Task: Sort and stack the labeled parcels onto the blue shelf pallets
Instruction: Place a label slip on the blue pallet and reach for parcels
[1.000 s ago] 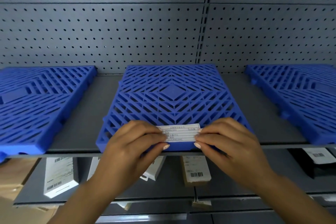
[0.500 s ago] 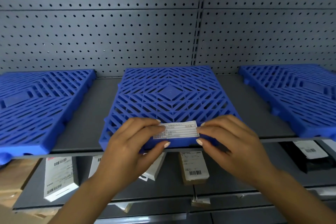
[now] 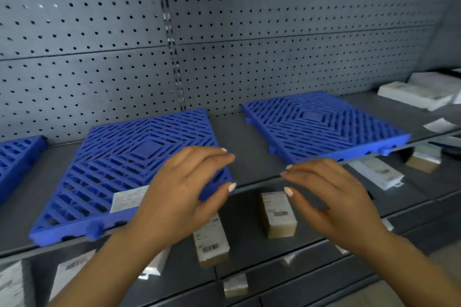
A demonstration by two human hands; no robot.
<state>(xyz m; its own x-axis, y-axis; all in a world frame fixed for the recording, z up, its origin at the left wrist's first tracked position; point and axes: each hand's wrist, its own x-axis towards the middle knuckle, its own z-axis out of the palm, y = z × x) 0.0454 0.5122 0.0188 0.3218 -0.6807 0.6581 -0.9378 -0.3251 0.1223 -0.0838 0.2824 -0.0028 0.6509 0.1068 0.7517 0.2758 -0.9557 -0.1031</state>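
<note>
Nearest the camera, on the lower shelf (image 3: 249,252), several parcels are seen: a long white-topped box (image 3: 211,242) under the left wrist and a shorter box (image 3: 279,214) between the two hands, both with barcode labels facing up. More parcels are partly shown at the left end of that shelf and under its right part, too blurred to be told apart.

Above them, both hands are held in the air over the front edge of the upper shelf (image 3: 249,147). The left hand (image 3: 184,189) is spread open, thumb and fingers curved apart, and nothing is gripped; it is seen in front of the near right corner of the middle pallet (image 3: 119,164), and contact with it cannot be told. The right hand (image 3: 331,197) is likewise open and empty, its fingertips pointed toward the left hand, with a gap left between the two.

A white label (image 3: 127,198) is seen lying on the middle pallet near its front edge, just left of the left hand. A second pallet (image 3: 321,124) is set further right on the same shelf, and a corner of a third (image 3: 17,157) is seen at the left end. White packets (image 3: 416,93) are stacked at the far right end. The pegboard (image 3: 224,32) is seen behind.
</note>
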